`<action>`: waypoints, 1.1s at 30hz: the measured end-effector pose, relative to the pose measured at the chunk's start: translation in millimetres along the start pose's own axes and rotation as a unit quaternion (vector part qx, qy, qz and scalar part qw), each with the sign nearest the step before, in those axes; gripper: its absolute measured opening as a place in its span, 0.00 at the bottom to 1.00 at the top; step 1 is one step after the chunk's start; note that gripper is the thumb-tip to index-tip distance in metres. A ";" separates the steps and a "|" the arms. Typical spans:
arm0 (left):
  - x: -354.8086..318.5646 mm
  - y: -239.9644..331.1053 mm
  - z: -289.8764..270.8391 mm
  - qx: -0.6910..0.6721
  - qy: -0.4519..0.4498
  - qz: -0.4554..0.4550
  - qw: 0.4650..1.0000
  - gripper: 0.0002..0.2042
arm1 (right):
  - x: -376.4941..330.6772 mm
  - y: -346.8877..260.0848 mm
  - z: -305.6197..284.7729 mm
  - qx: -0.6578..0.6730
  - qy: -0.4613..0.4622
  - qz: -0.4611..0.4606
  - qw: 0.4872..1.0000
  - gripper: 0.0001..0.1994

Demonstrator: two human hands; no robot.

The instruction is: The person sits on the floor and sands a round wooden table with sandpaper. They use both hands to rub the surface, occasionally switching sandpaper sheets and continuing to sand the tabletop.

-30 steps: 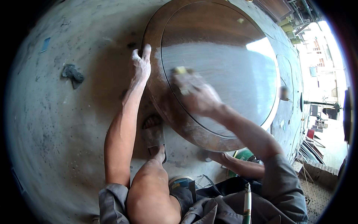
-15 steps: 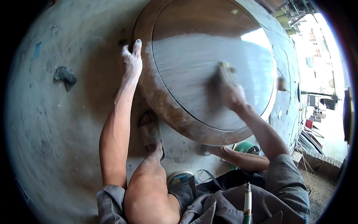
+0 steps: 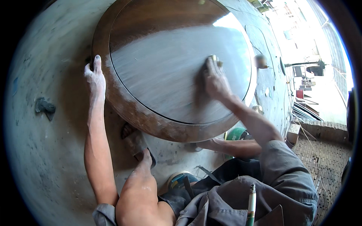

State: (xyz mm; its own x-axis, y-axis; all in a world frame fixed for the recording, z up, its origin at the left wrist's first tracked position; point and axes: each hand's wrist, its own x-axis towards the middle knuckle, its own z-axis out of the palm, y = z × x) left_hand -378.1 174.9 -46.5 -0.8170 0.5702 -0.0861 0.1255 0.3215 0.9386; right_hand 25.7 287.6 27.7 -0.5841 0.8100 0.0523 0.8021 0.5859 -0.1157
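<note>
A round wooden tabletop [image 3: 130, 116] with a brown rim and a dark ring groove lies in front of me. Pale dust coats much of its inner disc, while the far part is glossy brown. My left hand [image 3: 96, 80] grips the rim at the left, thumb on top, the other fingers partly hidden at the edge. On the dusty disc, right of centre, my right hand [image 3: 217, 81] presses down with its fingers together. A small yellowish pad [image 3: 220, 64] shows at its fingertips; most of it is hidden under the hand. White dust covers my left hand.
A dark grey lump [image 3: 45, 107] lies on the floor at the left. Below the tabletop's near edge is a green bucket [image 3: 236, 133]. A round-headed object [image 3: 260, 61] and a cable are beyond the right rim. A lit cigarette [image 3: 252, 203] juts up at the bottom.
The view has shifted, so the tabletop and my left hand appear further left. My right hand, blurred before, shows more sharply now on the dusty surface.
</note>
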 end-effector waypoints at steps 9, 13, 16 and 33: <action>8.0 -1.0 -7.5 0.018 -0.008 0.019 1.000 0.36 | -20.2 -40.7 8.2 -0.040 -0.111 -0.215 0.969 0.33; 6.9 -3.1 -4.7 0.027 0.015 0.009 0.999 0.36 | -26.6 5.1 4.7 -0.245 -0.086 -0.100 0.961 0.35; 9.5 -10.9 -5.1 0.027 0.000 0.011 1.000 0.36 | -45.8 -168.6 8.1 0.078 -0.100 -0.221 0.967 0.33; 1.0 6.9 -7.3 0.035 0.010 0.003 0.999 0.36 | -72.3 -111.0 9.1 0.080 -0.099 -0.303 0.944 0.31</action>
State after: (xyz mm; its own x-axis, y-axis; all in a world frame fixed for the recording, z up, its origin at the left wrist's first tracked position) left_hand -382.1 172.1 -37.7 -0.8270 0.5573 -0.0739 0.1679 0.3703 0.9136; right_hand -22.2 163.8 27.8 -0.9544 0.2973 -0.0275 0.2933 0.9163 -0.2728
